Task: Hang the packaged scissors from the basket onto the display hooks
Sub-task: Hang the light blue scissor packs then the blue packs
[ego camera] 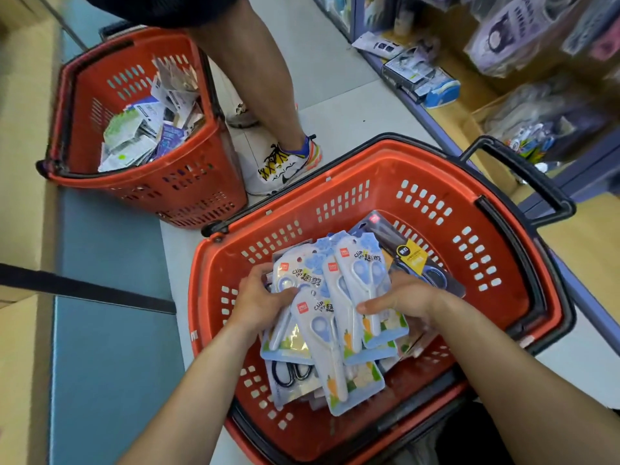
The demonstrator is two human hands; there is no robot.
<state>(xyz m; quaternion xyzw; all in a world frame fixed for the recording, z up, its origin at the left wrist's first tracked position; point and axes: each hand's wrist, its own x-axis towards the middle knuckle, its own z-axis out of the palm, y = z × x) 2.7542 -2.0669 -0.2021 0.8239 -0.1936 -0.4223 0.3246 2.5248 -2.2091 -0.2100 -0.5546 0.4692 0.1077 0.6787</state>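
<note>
Packaged scissors (322, 333): a fan of pale-blue blister cards, each carrying white-and-blue scissors, held just above the loose stock inside the near red basket (352, 196), at about 5 o'clock from the frame centre. The left hand (261, 297) grips the fan at its 9 o'clock edge, thumb lying across the face of the outermost card and fingers curled behind it. The right hand (399, 302) clasps the 3 o'clock edge, thumb pressed flat on the top card; its fingers pass beneath the cards and are hidden. Both hands thus hold the same bundle between them. A card of black-handled scissors (432, 273) with a yellow label lies in the basket at 1 o'clock of the fan, partly under the right hand; another black-handled pair (290, 370) shows beneath the fan at 7 o'clock. A second red basket (188, 182), filled with mixed packaged goods (144, 129), stands on the floor at 10 o'clock. A bystander's sneaker (285, 162) rests between the two baskets. Blurred store shelving (436, 78) occupies 2 o'clock; cardboard cartons (23, 129) line the 9 o'clock margin.
</note>
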